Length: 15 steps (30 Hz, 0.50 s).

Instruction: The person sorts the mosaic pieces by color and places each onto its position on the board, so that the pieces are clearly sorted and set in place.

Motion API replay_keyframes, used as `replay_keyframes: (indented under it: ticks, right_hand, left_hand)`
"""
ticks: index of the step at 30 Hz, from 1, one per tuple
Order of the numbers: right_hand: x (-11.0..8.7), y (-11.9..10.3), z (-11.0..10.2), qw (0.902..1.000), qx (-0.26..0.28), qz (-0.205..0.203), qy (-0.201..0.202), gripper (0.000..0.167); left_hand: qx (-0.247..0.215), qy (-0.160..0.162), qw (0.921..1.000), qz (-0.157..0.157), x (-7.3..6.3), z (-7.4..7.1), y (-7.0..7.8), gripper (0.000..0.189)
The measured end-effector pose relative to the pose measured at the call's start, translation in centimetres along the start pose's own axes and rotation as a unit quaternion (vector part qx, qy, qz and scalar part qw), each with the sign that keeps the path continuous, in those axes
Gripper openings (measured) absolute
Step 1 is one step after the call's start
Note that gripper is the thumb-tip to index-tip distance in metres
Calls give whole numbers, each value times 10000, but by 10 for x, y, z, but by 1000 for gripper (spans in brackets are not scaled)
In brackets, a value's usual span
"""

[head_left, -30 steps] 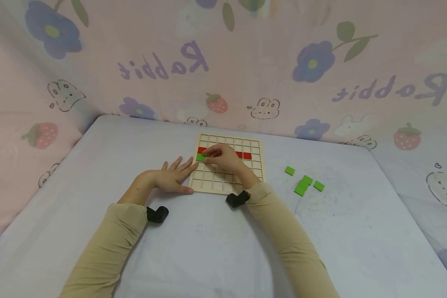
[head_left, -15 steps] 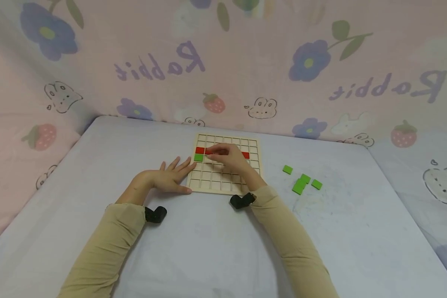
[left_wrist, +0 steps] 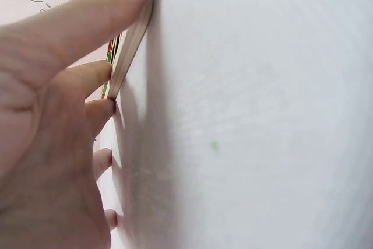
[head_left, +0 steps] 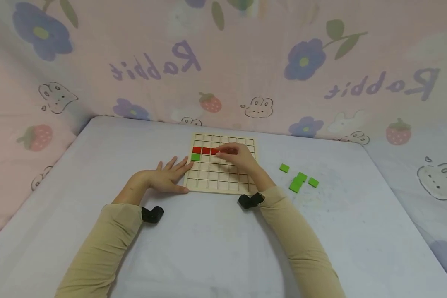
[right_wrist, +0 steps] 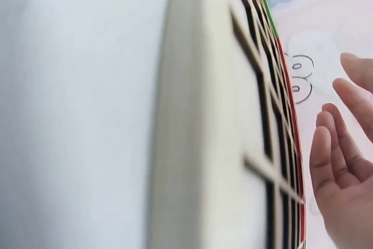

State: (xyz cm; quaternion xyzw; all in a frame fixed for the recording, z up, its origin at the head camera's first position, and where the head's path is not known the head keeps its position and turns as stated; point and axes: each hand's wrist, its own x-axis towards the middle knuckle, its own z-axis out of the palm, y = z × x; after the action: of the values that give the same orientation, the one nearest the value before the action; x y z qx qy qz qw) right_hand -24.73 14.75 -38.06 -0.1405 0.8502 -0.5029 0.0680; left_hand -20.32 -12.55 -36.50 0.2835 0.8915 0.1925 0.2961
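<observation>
A square wooden grid board [head_left: 214, 187] lies on the table. Red square tiles [head_left: 197, 150] fill cells in one row, running to the right under my right hand [head_left: 242, 159], which hides part of it. Below the leftmost red tile sits one green tile [head_left: 195, 157]. My right hand is just over the red row, fingers relaxed; in the right wrist view nothing shows between its fingers [right_wrist: 328, 118]. My left hand [head_left: 165, 179] lies with spread fingers along the board's left side, thumb at the near left corner. In the left wrist view its fingertips touch the board's edge [left_wrist: 123, 56].
Several loose green tiles [head_left: 296, 185] lie on the white-covered table [head_left: 208, 248] to the right of the board. A curtain [head_left: 223, 62] printed with rabbits and flowers rises behind. Each wrist carries a small black camera [head_left: 152, 215].
My right hand has moved rightward along the red row, uncovering red tiles at its left end. My left hand stays at the board's edge. The head view has shifted slightly.
</observation>
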Motion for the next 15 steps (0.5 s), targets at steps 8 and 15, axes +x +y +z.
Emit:
replay_keyframes:
  ticks: [8, 15]
  right_hand:
    - [-6, 8, -12, 10000, 70, 19, 39, 31]
    - [-13, 13, -24, 9993, -306, 65, 196, 30]
  left_hand:
    - [-68, -5, 10000, 54, 0, 0, -1, 91]
    - [-3, 1, 10000, 39, 0, 1, -1, 91]
